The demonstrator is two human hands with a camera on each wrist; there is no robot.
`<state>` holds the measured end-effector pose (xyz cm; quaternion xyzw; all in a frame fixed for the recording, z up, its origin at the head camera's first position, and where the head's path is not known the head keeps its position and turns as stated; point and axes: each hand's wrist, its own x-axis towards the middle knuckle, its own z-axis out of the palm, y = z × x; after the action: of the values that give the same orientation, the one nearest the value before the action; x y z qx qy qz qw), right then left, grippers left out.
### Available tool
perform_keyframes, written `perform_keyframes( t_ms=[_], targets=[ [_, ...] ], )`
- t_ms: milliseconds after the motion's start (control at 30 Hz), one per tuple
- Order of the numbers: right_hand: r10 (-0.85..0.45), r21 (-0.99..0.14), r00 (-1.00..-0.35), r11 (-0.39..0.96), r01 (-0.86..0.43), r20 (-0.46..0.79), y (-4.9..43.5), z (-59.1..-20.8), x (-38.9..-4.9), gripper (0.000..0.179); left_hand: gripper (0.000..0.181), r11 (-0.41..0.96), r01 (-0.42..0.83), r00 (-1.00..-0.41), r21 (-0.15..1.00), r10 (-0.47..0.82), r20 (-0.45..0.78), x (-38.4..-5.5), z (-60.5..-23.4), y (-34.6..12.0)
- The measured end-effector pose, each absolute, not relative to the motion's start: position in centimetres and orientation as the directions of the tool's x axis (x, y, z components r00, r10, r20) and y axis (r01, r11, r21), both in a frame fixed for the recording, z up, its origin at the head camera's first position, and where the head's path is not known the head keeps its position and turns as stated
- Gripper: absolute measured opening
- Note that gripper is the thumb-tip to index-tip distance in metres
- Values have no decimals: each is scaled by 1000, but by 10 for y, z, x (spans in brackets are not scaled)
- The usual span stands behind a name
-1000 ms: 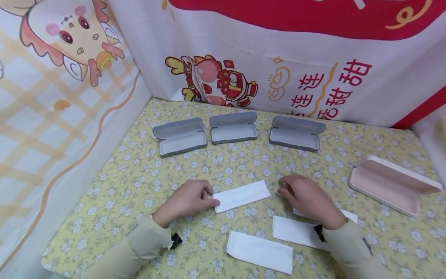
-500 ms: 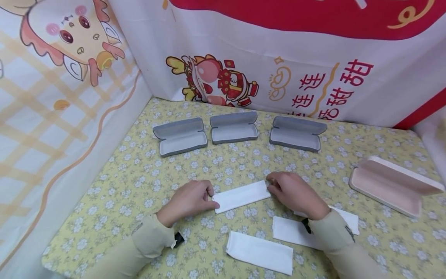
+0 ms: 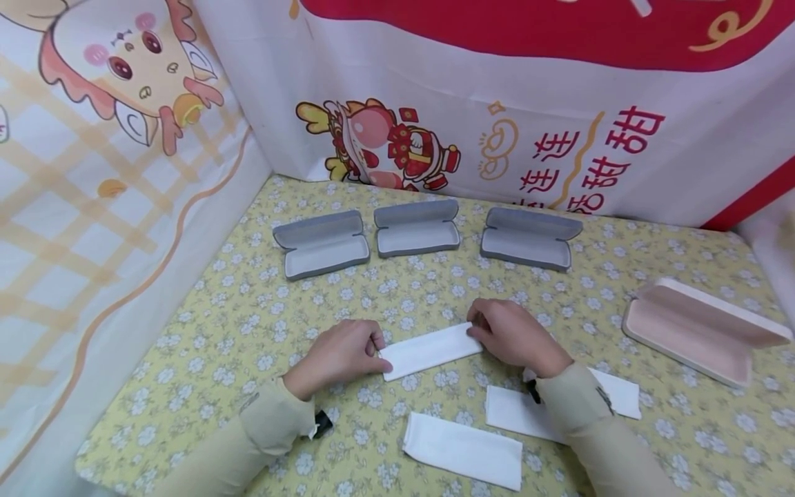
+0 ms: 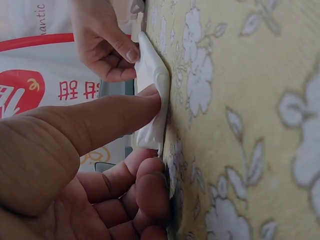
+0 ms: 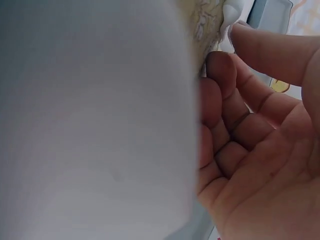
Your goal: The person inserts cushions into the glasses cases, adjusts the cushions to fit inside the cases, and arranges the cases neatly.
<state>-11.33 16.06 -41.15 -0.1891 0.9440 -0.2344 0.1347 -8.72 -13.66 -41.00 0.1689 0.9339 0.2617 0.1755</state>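
Observation:
A folded white cloth (image 3: 430, 351), a flat narrow strip, lies on the flowered table cover. My left hand (image 3: 340, 353) pinches its left end, and in the left wrist view the thumb presses on top of the cloth (image 4: 155, 127) with curled fingers at its edge. The cloth's right end is held between thumb and fingers of my right hand (image 3: 511, 334). In the right wrist view the right hand's (image 5: 255, 125) fingers are curled, while a pale blurred shape hides the left part. Nearer to me lies another folded white cloth (image 3: 462, 450).
More folded white cloths (image 3: 522, 412) lie partly under my right forearm. Three open grey cases, a left one (image 3: 326, 255), a middle one (image 3: 417, 237) and a right one (image 3: 526, 247), stand at the back. An open pink case (image 3: 689, 338) is at the right. Printed fabric hangs behind.
My right hand has moved left to the cloth's right end and now pinches it. The left hand keeps its grip at the left end. The cloth has hardly moved.

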Motion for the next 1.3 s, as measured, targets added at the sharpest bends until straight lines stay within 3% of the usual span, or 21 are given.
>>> perform_keyframes(
  t_ms=[267, 500, 767, 967, 1300],
  targets=[
    [-412, -531, -883, 811, -243, -224, 158, -412, -119, 9, 17, 771, 255, -869, 583, 448, -213, -87, -408, -134],
    [-402, -566, -893, 793, -228, -204, 158, -413, -118, 4, 22, 749, 220, -873, 625, 437, -216, -89, -405, -130],
    [-414, -573, -881, 789, -221, -230, 159, -413, -119, 12, 12, 749, 243, -856, 617, 464, -226, -90, -407, -130],
    [-397, -642, -895, 744, -185, -202, 162, -409, -116, 11, 10, 718, 239, -854, 654, 476, -211, -89, -405, -131],
    [-368, -721, -908, 683, -117, -201, 163, -411, -115, 7, 11, 645, 136, -840, 752, 478, -258, -93, -406, -131]
  ],
)
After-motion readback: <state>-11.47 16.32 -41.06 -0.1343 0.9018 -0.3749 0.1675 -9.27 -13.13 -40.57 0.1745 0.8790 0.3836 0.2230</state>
